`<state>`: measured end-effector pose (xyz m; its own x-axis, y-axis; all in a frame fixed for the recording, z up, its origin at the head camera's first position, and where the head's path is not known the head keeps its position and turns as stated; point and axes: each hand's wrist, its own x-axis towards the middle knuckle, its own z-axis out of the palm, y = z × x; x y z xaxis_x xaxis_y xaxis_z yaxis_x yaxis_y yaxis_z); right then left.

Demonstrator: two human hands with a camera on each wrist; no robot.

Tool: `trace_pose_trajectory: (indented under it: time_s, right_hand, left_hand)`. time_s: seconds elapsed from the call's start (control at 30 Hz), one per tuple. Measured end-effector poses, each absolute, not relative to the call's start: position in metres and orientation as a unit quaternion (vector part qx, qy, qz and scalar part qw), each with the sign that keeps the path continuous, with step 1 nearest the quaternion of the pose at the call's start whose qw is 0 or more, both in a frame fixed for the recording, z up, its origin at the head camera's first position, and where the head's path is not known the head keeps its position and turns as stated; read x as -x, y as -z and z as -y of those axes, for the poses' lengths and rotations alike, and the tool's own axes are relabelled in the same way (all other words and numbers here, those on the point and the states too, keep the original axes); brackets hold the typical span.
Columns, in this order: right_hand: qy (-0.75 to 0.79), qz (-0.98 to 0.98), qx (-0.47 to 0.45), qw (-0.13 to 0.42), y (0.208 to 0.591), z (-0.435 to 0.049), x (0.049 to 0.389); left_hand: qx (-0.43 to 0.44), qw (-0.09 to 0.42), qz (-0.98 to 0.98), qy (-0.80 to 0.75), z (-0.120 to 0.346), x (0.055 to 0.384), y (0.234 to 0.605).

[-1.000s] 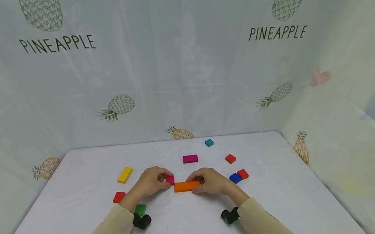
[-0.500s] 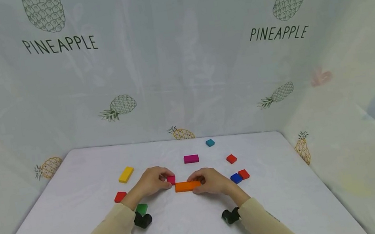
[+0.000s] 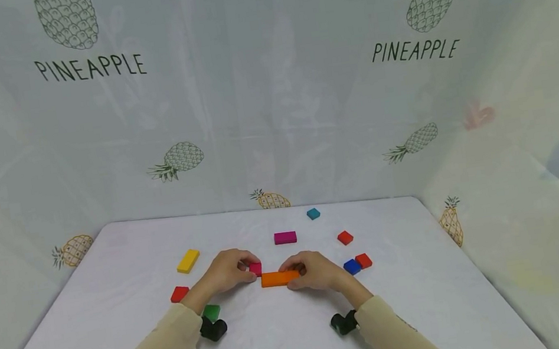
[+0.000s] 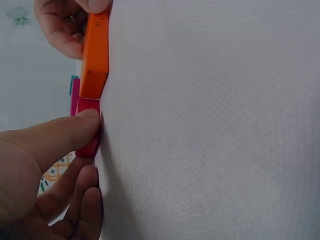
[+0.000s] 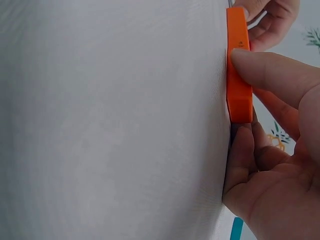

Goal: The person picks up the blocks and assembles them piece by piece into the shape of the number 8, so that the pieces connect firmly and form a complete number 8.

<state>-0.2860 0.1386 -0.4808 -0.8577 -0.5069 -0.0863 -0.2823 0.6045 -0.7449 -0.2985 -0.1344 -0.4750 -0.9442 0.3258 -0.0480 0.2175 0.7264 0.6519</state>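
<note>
My left hand (image 3: 228, 270) pinches a small pink-red block (image 3: 255, 268) between thumb and fingers on the white tabletop. Just right of it lies a long orange block (image 3: 274, 279), its right end held between the thumb and fingers of my right hand (image 3: 316, 269). In the left wrist view the pink-red block (image 4: 88, 106) sits right by the near end of the orange block (image 4: 95, 55); whether they touch is hard to tell. The right wrist view has my right thumb on the long face of the orange block (image 5: 240, 90).
A magenta block (image 3: 285, 237) and a teal one (image 3: 313, 213) lie farther back. Yellow (image 3: 188, 261), red (image 3: 179, 294) and green (image 3: 211, 312) blocks are at the left. On the right are a blue block (image 3: 352, 266) and two red-orange ones (image 3: 345, 237).
</note>
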Motion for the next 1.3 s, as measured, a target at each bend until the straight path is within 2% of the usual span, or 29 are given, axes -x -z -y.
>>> trace_pose_trajectory:
  time_s: [1.3]
  right_hand:
    - [0.38, -0.885, 0.229, 0.142, 0.4819, -0.1385, 0.2859]
  left_hand:
    - [-0.181, 0.076, -0.921, -0.337, 0.1402, 0.2978, 0.4743]
